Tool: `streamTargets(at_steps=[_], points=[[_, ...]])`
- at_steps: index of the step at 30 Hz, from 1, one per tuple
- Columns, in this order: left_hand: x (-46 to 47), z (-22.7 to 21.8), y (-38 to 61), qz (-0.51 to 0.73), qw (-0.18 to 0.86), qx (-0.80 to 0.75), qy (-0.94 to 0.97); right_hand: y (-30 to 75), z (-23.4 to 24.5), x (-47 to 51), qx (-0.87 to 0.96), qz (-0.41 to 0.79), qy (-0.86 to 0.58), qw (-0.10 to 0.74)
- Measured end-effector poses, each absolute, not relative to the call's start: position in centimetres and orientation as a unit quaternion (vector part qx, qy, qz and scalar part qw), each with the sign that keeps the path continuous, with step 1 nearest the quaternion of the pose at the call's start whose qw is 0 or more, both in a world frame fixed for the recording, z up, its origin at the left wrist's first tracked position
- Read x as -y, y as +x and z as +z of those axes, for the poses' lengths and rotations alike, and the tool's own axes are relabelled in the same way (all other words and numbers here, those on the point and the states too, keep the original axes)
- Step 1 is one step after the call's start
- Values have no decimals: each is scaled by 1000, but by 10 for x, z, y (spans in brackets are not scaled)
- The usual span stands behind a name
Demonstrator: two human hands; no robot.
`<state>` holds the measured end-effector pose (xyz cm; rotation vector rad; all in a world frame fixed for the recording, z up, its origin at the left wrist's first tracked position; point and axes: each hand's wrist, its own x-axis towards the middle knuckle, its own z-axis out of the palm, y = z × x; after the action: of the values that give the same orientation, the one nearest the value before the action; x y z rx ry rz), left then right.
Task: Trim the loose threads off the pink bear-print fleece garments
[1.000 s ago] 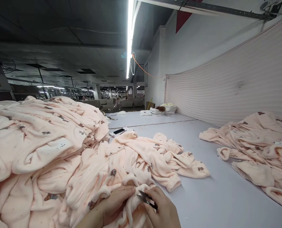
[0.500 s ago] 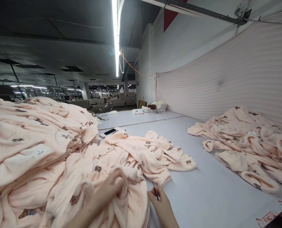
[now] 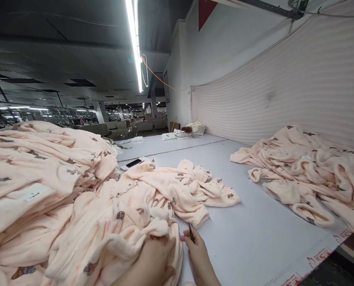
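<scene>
A pale pink fleece garment (image 3: 135,222) with small brown bear prints lies bunched on the near part of the table. My left hand (image 3: 155,258) is at its near right edge, closed on a fold of the fleece; the fingertips are partly hidden. Just to the right, above the bare tabletop, my right hand (image 3: 198,250) is closed around small dark thread snips (image 3: 190,231). Their pointed tip faces away from me, near a sleeve end of the garment but apart from it.
A tall heap of similar fleece (image 3: 39,159) fills the left side, with a white label on it. Another fleece pile (image 3: 308,171) lies at the right by the striped curtain (image 3: 269,95). Farther back are a phone (image 3: 134,163) and folded cloth stacks (image 3: 196,128) on the table (image 3: 239,238).
My left hand has moved down and slightly right along the fleece, turning its back toward me. My right hand has shifted little, snips still in it. The camera view has turned slightly right.
</scene>
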<state>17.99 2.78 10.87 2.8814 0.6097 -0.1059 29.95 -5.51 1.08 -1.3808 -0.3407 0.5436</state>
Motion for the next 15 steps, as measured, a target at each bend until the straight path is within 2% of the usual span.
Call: streamTargets(at_steps=[4,9,15], points=[[-39,111,179,4,143,-194,971,295,9,57,166,257,-612,730],[-56,114,160,38,268,-153,950,283,5,54,154,300,-594,730],[-48,101,167,113,325,-178,922,268,4,50,170,325,-570,735]])
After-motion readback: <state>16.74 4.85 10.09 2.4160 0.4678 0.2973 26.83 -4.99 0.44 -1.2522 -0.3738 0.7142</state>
